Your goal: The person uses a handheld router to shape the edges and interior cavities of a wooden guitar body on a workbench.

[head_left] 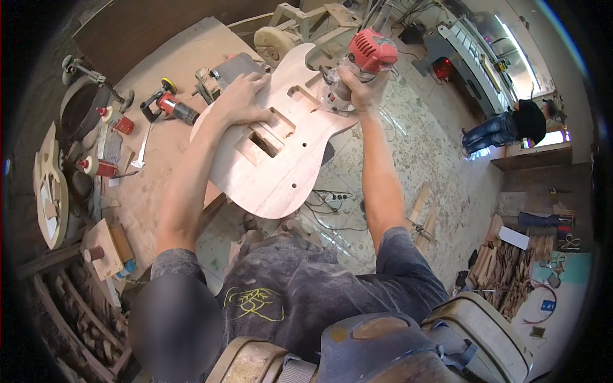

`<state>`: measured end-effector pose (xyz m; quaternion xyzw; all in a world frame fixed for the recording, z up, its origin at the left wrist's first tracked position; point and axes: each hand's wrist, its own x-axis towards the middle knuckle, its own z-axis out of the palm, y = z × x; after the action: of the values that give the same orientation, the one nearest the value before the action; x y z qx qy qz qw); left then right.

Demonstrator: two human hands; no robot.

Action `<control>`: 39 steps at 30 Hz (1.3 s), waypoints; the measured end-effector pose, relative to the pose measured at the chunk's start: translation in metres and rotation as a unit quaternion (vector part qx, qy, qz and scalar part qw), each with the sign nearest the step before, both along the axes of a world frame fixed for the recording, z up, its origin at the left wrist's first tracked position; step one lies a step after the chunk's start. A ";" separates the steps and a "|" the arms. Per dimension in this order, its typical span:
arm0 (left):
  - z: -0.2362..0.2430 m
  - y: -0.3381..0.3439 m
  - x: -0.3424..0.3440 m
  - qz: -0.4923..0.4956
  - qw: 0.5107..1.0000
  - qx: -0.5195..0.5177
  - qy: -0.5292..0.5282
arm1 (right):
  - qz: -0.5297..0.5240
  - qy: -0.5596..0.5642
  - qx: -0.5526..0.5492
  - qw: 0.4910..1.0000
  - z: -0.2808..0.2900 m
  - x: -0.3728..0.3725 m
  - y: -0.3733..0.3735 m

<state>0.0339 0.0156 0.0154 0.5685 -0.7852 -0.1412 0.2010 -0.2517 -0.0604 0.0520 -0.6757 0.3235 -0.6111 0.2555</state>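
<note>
A pale wooden guitar body (255, 185) with routed cavities and small holes lies over the front edge of the workbench. My left hand (242, 101) rests on its upper left face, thumb and fingers apart on the wood. My right hand (364, 89) grips a red power router (371, 50) with a clear base, standing at the body's upper right horn. A red and black power tool (174, 106) lies on the bench to the left of the body, near glue bottles (116, 120).
The workbench (159, 175) holds clamps and wood offcuts. A cutout template (51, 191) is at far left. Power strip and cables (332, 198) lie on the dusty floor. Another person (511, 127) stands near machinery at right. Wood scraps (504, 274) are piled at lower right.
</note>
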 end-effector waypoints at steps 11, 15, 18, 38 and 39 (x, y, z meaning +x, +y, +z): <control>0.002 0.002 -0.002 0.010 1.000 0.008 0.004 | 0.052 0.001 0.027 0.998 0.013 0.006 0.022; 0.003 -0.002 -0.006 0.004 1.000 0.014 0.000 | 0.046 -0.005 0.024 0.999 0.016 -0.002 0.026; 0.000 -0.002 -0.004 -0.001 1.000 0.008 0.008 | 0.052 0.023 0.050 0.997 0.011 -0.014 0.022; 0.002 -0.002 -0.004 0.008 1.000 0.003 -0.008 | 0.112 0.041 0.026 0.992 -0.014 -0.072 -0.027; 0.002 -0.001 -0.004 0.008 1.000 0.002 -0.009 | 0.112 0.040 0.025 0.993 -0.015 -0.075 -0.030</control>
<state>0.0295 0.0142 0.0174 0.5760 -0.7823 -0.1365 0.1939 -0.3270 -0.0908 0.0370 -0.7252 0.2708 -0.5428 0.3258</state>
